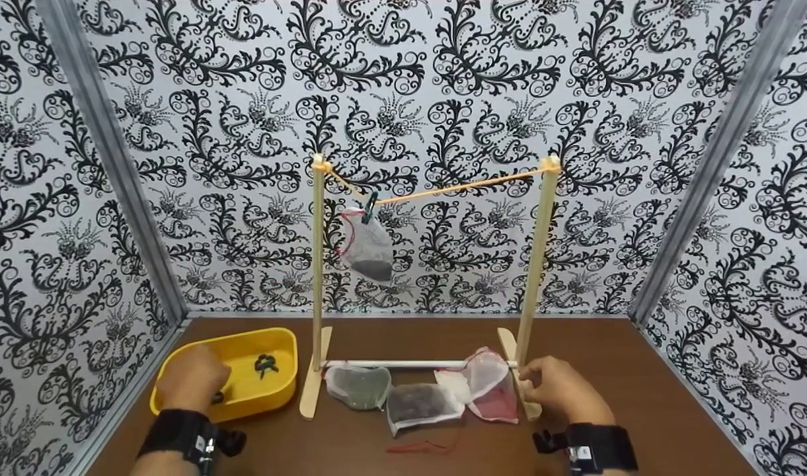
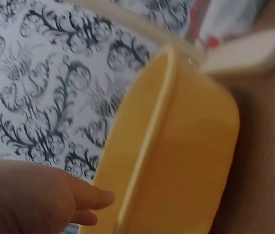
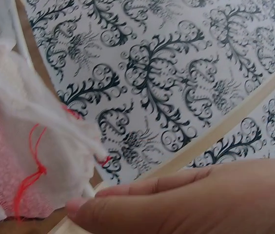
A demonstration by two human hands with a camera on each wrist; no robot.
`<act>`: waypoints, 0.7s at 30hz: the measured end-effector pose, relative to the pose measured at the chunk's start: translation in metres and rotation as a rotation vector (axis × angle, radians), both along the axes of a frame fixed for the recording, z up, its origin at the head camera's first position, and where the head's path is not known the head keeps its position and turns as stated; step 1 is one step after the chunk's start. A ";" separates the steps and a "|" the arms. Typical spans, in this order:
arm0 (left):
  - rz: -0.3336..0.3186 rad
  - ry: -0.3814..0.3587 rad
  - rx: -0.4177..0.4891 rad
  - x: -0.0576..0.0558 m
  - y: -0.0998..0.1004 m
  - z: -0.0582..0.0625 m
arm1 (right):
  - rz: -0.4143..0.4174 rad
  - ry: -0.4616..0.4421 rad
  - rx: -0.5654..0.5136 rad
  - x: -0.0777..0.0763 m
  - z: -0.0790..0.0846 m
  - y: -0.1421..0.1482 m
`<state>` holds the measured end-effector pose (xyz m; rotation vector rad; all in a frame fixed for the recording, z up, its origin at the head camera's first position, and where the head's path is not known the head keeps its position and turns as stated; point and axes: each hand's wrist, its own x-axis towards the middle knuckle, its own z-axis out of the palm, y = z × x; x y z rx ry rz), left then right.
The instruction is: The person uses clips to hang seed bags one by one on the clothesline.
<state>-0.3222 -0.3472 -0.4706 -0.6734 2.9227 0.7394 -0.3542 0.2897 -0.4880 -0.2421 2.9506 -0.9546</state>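
Observation:
My left hand [image 1: 195, 377] is over the left part of a yellow plastic basket [image 1: 285, 390], its thumb and a finger at the inner side of the rim in the left wrist view. What those fingers hold, if anything, I cannot tell. Dark clips [image 1: 266, 365] lie in the basket, and another dark piece [image 1: 218, 397] shows beside the hand. My right hand [image 1: 565, 387] is at the foot of the right wooden post [image 1: 537, 264], fingers loosely extended. Just left of it lie a mesh pouch with pink contents [image 1: 496, 400] and a white mesh pouch [image 1: 486, 370].
An orange cord [image 1: 462, 188] spans the two posts and sags under a mesh pouch [image 1: 369, 248] hung by a dark clip [image 1: 370, 206]. Near the white bottom rod [image 1: 410, 363] lie a greenish pouch [image 1: 360, 389] and a dark-filled pouch [image 1: 424, 404] with a red string [image 1: 416, 447].

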 end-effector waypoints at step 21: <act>-0.017 0.046 -0.056 -0.026 -0.025 -0.038 | 0.036 0.013 -0.030 -0.005 -0.020 0.009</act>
